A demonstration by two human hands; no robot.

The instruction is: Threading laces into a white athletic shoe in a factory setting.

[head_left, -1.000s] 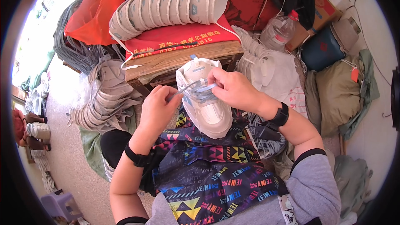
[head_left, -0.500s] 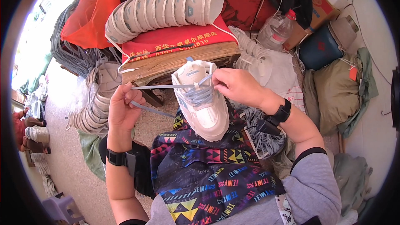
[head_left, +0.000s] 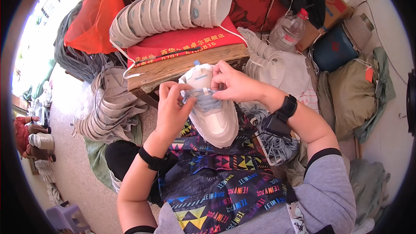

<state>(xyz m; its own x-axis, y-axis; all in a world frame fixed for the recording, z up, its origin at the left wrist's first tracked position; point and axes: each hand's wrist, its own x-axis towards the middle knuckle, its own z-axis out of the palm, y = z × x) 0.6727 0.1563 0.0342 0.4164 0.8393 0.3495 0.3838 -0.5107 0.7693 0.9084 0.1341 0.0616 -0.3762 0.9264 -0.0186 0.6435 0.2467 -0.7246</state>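
Head view: both hands, left hand (head_left: 171, 106) and right hand (head_left: 234, 82), pinch grey lace (head_left: 207, 102) (white sneaker (head_left: 212, 117))

A brown cardboard box (head_left: 333, 6) stands top right; a small orange tag (head_left: 369, 74) hangs below it.

Worn wooden bench (head_left: 186, 67), speckled concrete floor (head_left: 71, 164), purple plastic stool (head_left: 65, 216), strong daylight from left.

White sneaker (head_left: 212, 112) upright on patterned lap, toe toward person, grey-blue lace (head_left: 203, 102) partly threaded across eyelets
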